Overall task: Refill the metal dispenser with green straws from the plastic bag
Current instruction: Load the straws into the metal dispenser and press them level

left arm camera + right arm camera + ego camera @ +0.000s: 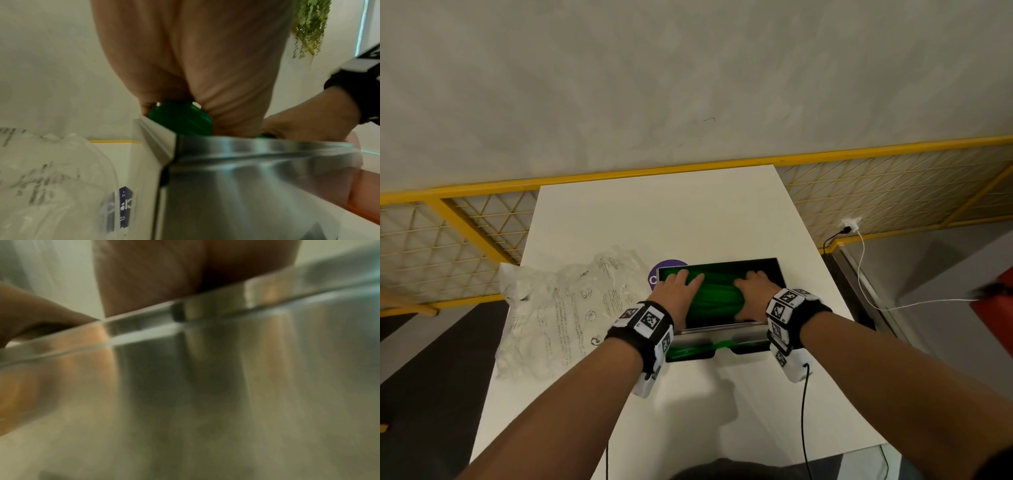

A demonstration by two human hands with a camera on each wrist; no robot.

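An open metal dispenser (774, 265) stands on the white table (654, 212), filled with green straws (717, 294). My left hand (679, 286) lies flat on the straws at the box's left end, fingers straight. My right hand (755, 291) presses flat on them at the right end. More green straws (690, 351) show in the dispensing slot at the front. The left wrist view shows the steel wall (257, 186), my palm (205, 65) and a patch of green straws (180, 118) above the rim. The right wrist view is blurred, showing only the metal rim (205, 311). The plastic bag (558, 308) lies crumpled to the left.
A purple round sticker (654, 279) sits on the table beside the dispenser's left rear corner. A yellow mesh railing (482, 222) runs behind the table. A white charging cable (866, 274) and wall plug are off to the right.
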